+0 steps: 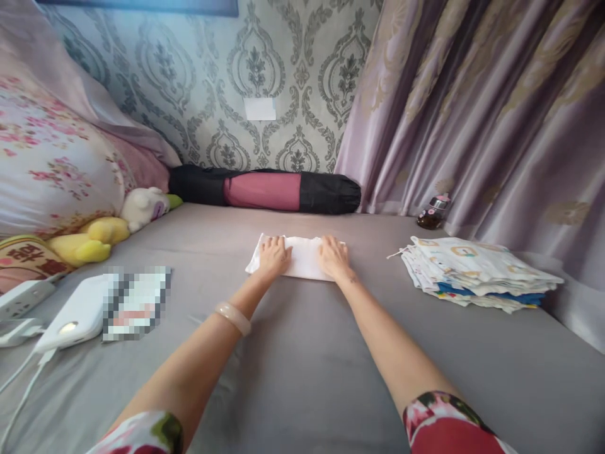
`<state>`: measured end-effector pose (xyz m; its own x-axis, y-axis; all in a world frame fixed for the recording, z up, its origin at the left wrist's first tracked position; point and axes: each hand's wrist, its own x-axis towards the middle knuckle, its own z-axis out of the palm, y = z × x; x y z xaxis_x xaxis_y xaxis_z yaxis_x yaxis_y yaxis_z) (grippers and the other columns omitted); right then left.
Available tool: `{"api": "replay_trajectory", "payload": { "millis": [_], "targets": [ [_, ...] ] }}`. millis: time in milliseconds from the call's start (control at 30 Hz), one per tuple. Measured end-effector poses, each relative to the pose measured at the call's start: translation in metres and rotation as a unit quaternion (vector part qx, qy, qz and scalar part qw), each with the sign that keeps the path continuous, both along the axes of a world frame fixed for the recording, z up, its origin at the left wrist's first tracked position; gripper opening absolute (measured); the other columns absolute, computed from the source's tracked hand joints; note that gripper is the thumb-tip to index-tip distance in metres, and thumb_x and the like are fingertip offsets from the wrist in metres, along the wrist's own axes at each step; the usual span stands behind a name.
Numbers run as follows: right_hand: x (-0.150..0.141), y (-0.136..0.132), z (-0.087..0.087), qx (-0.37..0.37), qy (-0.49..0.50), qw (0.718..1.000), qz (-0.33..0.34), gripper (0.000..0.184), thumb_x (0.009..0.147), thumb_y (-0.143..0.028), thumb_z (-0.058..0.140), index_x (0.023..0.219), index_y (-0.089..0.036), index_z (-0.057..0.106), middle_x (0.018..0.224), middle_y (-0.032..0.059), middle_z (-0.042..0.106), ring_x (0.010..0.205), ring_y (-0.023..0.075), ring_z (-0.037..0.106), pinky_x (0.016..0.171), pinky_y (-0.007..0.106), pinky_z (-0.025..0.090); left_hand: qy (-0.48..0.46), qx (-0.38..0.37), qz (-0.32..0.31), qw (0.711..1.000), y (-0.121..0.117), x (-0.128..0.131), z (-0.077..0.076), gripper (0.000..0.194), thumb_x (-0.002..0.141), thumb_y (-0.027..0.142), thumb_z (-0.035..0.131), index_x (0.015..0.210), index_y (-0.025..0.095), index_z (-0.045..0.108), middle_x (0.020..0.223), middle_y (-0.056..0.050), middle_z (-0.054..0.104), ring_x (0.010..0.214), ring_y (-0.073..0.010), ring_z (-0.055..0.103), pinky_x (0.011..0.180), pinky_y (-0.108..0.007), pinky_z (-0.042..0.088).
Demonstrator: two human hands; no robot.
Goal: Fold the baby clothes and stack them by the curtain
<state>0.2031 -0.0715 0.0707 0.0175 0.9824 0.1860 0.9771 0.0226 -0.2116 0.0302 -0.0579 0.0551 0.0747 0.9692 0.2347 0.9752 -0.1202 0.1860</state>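
A folded white cloth [305, 255] lies on the grey bed sheet [302, 353] in the middle of the view. My left hand [273, 255] rests flat on its left part, fingers stretched out. On the cloth's right part lies my right hand [333, 256], also flat with fingers spread. Both hands press on the cloth and grip nothing. A pale bangle [232, 317] sits on my left wrist.
A stack of folded printed cloths [477, 272] lies at the right. A small dark bottle [432, 213] stands by the curtain [472, 107]. A black-and-pink roll bag [265, 189] lies by the wall. Plush toys [113, 227], pillows, a power bank [75, 312] and cables are at left.
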Motion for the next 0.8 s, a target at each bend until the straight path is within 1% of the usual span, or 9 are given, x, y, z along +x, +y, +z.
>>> {"api": "replay_trajectory", "payload": {
  "millis": [67, 100, 133, 200, 300, 367, 533, 667, 800],
  "targets": [
    [-0.017, -0.005, -0.004, -0.027, -0.019, 0.995, 0.093, 0.052, 0.094, -0.025, 0.031, 0.144, -0.017, 0.04, 0.156, 0.0099, 0.031, 0.145, 0.0261, 0.021, 0.116, 0.051, 0.015, 0.014, -0.018, -0.046, 0.999, -0.005, 0.013, -0.004, 0.047, 0.098, 0.034, 0.029, 0.138, 0.014, 0.043, 0.148, -0.013, 0.043, 0.14, -0.0293, 0.031, 0.113, -0.048, 0.026],
    [-0.023, -0.006, -0.007, -0.041, -0.022, 0.992, 0.118, 0.054, 0.094, -0.026, 0.031, 0.147, -0.018, 0.036, 0.159, 0.0076, 0.025, 0.147, 0.0258, 0.015, 0.117, 0.053, 0.011, 0.021, -0.029, -0.058, 0.998, -0.006, 0.017, -0.006, 0.047, 0.098, 0.032, 0.028, 0.14, 0.015, 0.041, 0.151, -0.012, 0.041, 0.142, -0.0291, 0.028, 0.114, -0.049, 0.024],
    [-0.028, -0.007, -0.01, -0.054, -0.022, 0.99, 0.128, 0.056, 0.094, -0.027, 0.03, 0.149, -0.018, 0.033, 0.16, 0.0066, 0.022, 0.147, 0.0258, 0.012, 0.117, 0.054, 0.008, 0.027, -0.038, -0.066, 0.997, -0.006, 0.019, -0.009, 0.047, 0.099, 0.031, 0.026, 0.141, 0.015, 0.041, 0.152, -0.012, 0.039, 0.143, -0.0291, 0.026, 0.115, -0.05, 0.022],
    [-0.032, -0.006, -0.015, -0.07, -0.018, 0.989, 0.127, 0.057, 0.094, -0.028, 0.028, 0.15, -0.017, 0.032, 0.16, 0.006, 0.021, 0.148, 0.0257, 0.011, 0.117, 0.055, 0.005, 0.042, -0.051, -0.08, 0.995, -0.004, 0.02, -0.015, 0.048, 0.099, 0.031, 0.025, 0.142, 0.016, 0.04, 0.152, -0.012, 0.039, 0.143, -0.029, 0.026, 0.115, -0.05, 0.021],
    [-0.032, -0.001, -0.019, -0.075, -0.021, 0.989, 0.124, 0.057, 0.095, -0.029, 0.025, 0.151, -0.018, 0.032, 0.16, 0.0051, 0.022, 0.147, 0.0251, 0.013, 0.118, 0.055, 0.004, 0.058, -0.055, -0.097, 0.992, 0.004, 0.015, -0.023, 0.05, 0.1, 0.034, 0.024, 0.143, 0.015, 0.039, 0.152, -0.012, 0.039, 0.141, -0.0293, 0.031, 0.114, -0.048, 0.023],
    [-0.031, 0.001, -0.02, -0.076, -0.025, 0.989, 0.124, 0.057, 0.095, -0.03, 0.024, 0.151, -0.018, 0.031, 0.16, 0.0047, 0.022, 0.147, 0.0247, 0.014, 0.118, 0.054, 0.005, 0.063, -0.053, -0.107, 0.991, 0.009, 0.013, -0.025, 0.05, 0.1, 0.036, 0.024, 0.143, 0.016, 0.039, 0.151, -0.012, 0.039, 0.138, -0.0294, 0.034, 0.112, -0.047, 0.027],
    [-0.029, 0.005, -0.024, -0.071, -0.011, 0.991, 0.114, 0.057, 0.096, -0.029, 0.023, 0.151, -0.02, 0.031, 0.159, 0.0036, 0.023, 0.146, 0.0249, 0.018, 0.117, 0.051, 0.014, 0.065, -0.034, -0.108, 0.991, 0.016, 0.013, -0.019, 0.043, 0.098, 0.04, 0.03, 0.133, 0.026, 0.05, 0.136, -0.009, 0.053, 0.121, -0.03, 0.048, 0.099, -0.047, 0.039],
    [-0.029, 0.007, -0.028, -0.056, 0.003, 0.993, 0.105, 0.056, 0.096, -0.029, 0.023, 0.15, -0.019, 0.033, 0.157, 0.0036, 0.029, 0.145, 0.0238, 0.021, 0.117, 0.05, 0.013, 0.061, -0.023, -0.09, 0.994, 0.017, 0.016, -0.015, 0.043, 0.098, 0.042, 0.029, 0.131, 0.028, 0.053, 0.133, -0.009, 0.054, 0.117, -0.0326, 0.048, 0.095, -0.048, 0.038],
    [-0.03, 0.009, -0.025, -0.053, 0.006, 0.993, 0.103, 0.053, 0.096, -0.028, 0.026, 0.147, -0.02, 0.039, 0.154, 0.005, 0.035, 0.142, 0.0244, 0.026, 0.115, 0.05, 0.018, 0.039, -0.033, -0.07, 0.996, 0.018, 0.018, -0.015, 0.042, 0.098, 0.041, 0.029, 0.131, 0.03, 0.053, 0.137, -0.009, 0.051, 0.119, -0.0323, 0.046, 0.096, -0.049, 0.036]
  ]
}}
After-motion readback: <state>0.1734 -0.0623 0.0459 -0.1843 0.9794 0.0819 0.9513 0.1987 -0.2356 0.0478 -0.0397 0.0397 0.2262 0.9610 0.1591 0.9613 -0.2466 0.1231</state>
